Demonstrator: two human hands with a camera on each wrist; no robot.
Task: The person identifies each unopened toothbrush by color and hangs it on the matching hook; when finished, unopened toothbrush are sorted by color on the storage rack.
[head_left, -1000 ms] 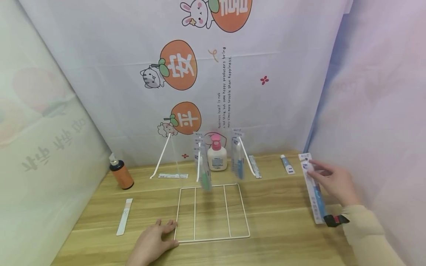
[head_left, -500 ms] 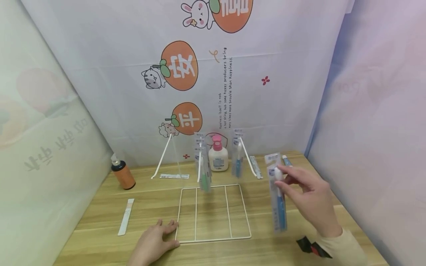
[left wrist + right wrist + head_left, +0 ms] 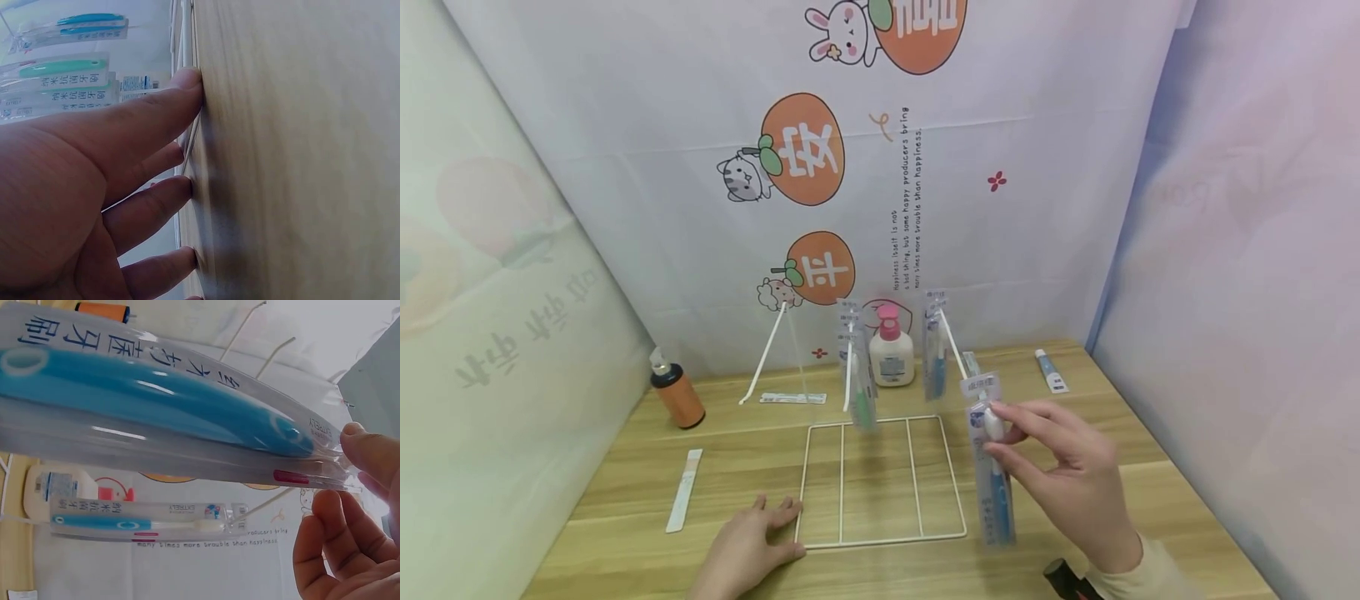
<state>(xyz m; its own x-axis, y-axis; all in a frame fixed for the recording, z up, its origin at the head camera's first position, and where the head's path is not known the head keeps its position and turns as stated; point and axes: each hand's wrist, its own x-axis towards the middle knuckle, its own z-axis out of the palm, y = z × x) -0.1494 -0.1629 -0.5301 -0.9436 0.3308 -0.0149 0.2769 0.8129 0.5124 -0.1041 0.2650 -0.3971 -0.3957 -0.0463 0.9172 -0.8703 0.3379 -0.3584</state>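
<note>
My right hand (image 3: 1067,475) pinches a packaged blue toothbrush (image 3: 1002,500) near its white head, between thumb and fingers. The pack hangs upright, its top card overlapping the tip of the rack's right prong (image 3: 953,342) in the head view. In the right wrist view the blue handle (image 3: 156,406) fills the upper part. My left hand (image 3: 745,542) rests at the front left corner of the white wire rack's base (image 3: 880,544), fingertips at the wire and the wood. Another packaged blue toothbrush (image 3: 939,367) hangs on the right prong. Green-handled toothbrush packs (image 3: 861,400) hang on the middle prong.
A white pump bottle (image 3: 891,358) with a pink top stands behind the rack. An orange and black bottle (image 3: 679,400) is at the back left. Flat white packets (image 3: 684,492) lie on the wooden table, and a small blue-white tube (image 3: 1050,371) is at the back right.
My right hand has brought the blue toothbrush pack from the table's right side leftward to the right prong's tip. My left hand has stayed at the rack's base.
</note>
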